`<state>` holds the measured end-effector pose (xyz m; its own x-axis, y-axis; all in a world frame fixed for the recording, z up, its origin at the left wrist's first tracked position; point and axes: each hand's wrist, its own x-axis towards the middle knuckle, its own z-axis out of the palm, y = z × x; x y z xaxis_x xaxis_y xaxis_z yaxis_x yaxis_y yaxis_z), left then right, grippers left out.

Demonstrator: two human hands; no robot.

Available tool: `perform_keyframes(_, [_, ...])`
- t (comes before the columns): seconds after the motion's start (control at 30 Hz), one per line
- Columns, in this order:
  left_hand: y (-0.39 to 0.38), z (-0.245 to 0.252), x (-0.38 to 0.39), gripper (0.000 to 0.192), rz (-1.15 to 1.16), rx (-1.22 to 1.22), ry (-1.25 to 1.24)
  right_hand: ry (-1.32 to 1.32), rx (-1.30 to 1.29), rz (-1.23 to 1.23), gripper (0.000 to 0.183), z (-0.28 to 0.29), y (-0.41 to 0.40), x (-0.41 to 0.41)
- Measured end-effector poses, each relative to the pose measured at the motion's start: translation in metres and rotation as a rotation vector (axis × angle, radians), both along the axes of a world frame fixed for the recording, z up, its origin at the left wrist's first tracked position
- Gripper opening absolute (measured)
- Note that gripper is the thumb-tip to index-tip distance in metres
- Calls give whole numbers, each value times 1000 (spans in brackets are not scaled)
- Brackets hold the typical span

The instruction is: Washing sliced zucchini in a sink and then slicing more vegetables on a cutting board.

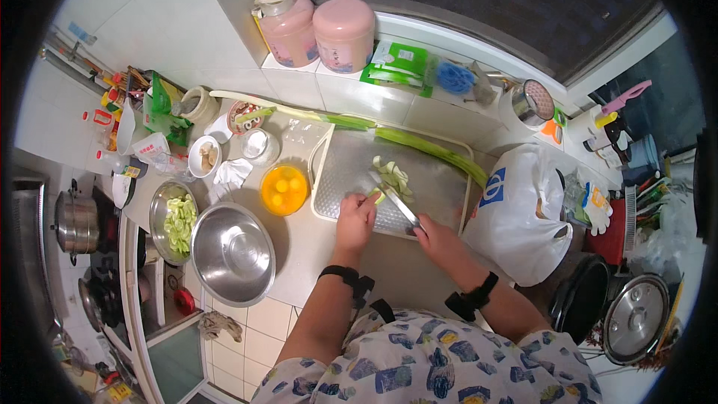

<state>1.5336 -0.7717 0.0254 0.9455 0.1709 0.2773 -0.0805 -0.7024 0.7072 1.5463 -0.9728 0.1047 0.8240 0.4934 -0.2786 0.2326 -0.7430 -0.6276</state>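
Observation:
My left hand [354,223] pinches a short green vegetable piece [378,197] against the metal-faced cutting board [349,163]. In my right hand [435,237] is the handle of a kitchen knife, its blade [401,207] angled up and left beside that piece. Pale green slices [394,175] lie in a loose heap just beyond the blade. A long leek or large scallion [429,148] stretches along the board's back edge and past its left end. To the left of the board stands a clear bowl of cracked eggs [284,189], with several yolks showing.
A large steel bowl [233,252] sits at the counter's front left, next to a steel bowl with green slices [180,224]. A white bowl [204,157] and a glass jar [260,146] stand behind. A white plastic bag [519,207] bulges right of the board.

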Motion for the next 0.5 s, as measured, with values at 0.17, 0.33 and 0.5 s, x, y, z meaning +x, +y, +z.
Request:
perform_keyframes(0.17, [1, -3, 0, 32, 18, 27, -51, 5, -75, -15, 30, 19, 3, -9])
perform_keyframes(0.33, [0, -3, 2, 31, 7, 22, -55, -48, 20, 9, 31, -2, 1, 0])
perform_keyframes(0.5, [0, -1, 1, 31, 18, -1, -65, 8, -36, 5, 30, 4, -3, -6])
